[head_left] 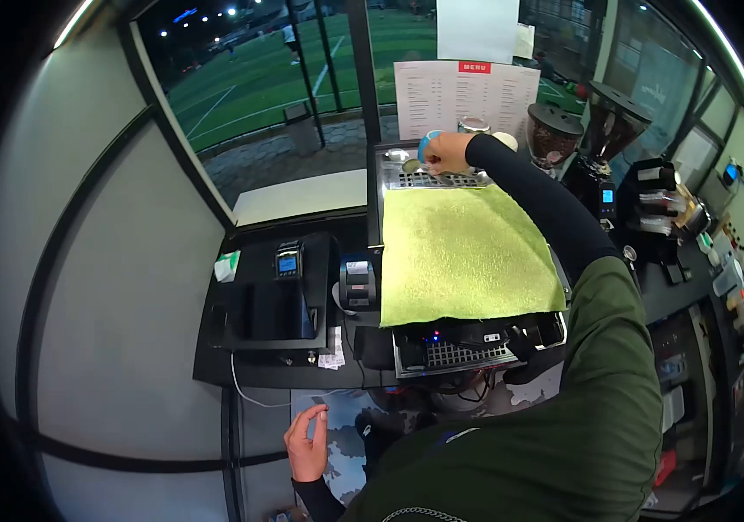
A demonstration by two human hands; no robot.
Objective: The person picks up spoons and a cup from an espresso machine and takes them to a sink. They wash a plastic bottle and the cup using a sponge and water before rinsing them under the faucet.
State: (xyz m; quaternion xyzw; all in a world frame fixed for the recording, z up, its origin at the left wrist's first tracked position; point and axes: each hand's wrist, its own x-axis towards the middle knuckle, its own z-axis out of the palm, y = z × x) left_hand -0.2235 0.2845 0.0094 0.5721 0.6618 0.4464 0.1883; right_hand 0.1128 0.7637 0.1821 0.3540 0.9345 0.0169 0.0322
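My right hand (pixel 449 154) reaches across to the far end of a metal rack on top of the coffee machine. Its fingers are closed in a pinch beside a blue cup-like item (pixel 427 144); what they hold is hidden by the hand. Left of the fingertips sits a small round greenish item (pixel 411 165), with a shiny metal piece (pixel 396 155) beyond it. A yellow-green cloth (pixel 472 257) lies spread over the machine's top, under my right forearm. My left hand (pixel 307 445) hangs low near my body, fingers loosely bent and holding nothing.
A printed menu (pixel 468 97) stands behind the rack. Coffee grinders with bean hoppers (pixel 555 135) are at the right. On the left counter are a dark screen (pixel 272 309), a card terminal (pixel 288 261) and a receipt printer (pixel 357 283). Cables hang below the machine.
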